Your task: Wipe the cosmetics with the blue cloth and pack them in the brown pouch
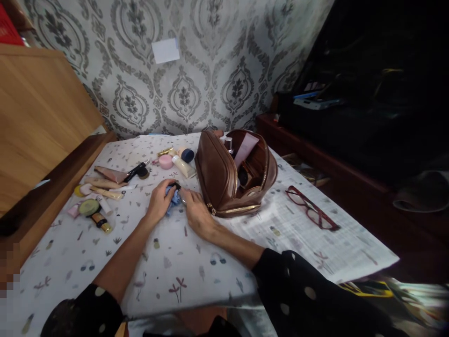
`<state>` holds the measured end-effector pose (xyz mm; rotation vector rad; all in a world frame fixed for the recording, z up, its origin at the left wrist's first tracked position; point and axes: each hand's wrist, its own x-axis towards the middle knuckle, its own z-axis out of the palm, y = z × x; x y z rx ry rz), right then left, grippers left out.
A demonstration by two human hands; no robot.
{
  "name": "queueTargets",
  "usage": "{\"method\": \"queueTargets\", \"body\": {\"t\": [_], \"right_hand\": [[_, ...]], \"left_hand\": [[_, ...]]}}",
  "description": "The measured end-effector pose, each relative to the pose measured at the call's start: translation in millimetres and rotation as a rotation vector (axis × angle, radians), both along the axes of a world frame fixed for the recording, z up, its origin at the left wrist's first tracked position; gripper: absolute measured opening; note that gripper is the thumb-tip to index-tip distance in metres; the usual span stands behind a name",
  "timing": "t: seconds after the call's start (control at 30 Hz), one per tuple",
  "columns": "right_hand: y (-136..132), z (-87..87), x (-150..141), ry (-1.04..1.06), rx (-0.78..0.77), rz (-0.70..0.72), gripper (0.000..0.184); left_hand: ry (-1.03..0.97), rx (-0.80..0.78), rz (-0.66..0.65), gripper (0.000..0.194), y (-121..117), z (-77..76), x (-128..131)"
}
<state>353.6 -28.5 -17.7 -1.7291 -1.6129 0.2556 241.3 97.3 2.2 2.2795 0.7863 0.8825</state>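
Observation:
My left hand (160,202) is closed around a crumpled blue cloth (171,203), low over the patterned tablecloth (168,257). Against the cloth, between both hands, is a small shiny item with a black end (183,196); the fingers partly cover it, so its kind is unclear. My right hand (198,213) grips this item from the right side. Just beyond my right hand stands a brown cosmetic bag (218,178), unzipped, with a pale pink tube (246,149) and other cosmetics inside.
Behind my hands lie a cream tube (184,167), a pink jar (165,162) and a dark-lidded jar (186,155). Several cosmetics, including a green round compact (89,208), cluster at left. Red-framed glasses (311,208) rest at right. A wooden panel (45,93) borders the left.

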Motion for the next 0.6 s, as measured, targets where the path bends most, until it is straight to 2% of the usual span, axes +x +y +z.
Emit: {"method": "queueTargets", "body": {"t": [0.2,0.3,0.43,0.53,0.6], "right_hand": [[-8,6.5,5,0.257,0.075,0.048,0.069],[-11,10.7,7,0.43,0.058,0.076,0.069],[-7,12.7,9,0.77,0.039,0.154,0.065],[-5,12.7,9,1.045,0.011,0.224,0.064],[-5,13.8,8,1.193,-0.01,0.253,0.063]], "left_hand": [[-0.137,-0.129,0.116,0.021,3,3.4,-6],[-0.275,-0.283,0.128,0.024,6,8.4,-11],[-0.449,-0.519,0.046,0.038,6,16.9,-14],[-0.435,-0.598,-0.042,0.044,1,20.5,-12],[-0.418,-0.618,-0.024,0.044,-1,21.9,-9]]}}
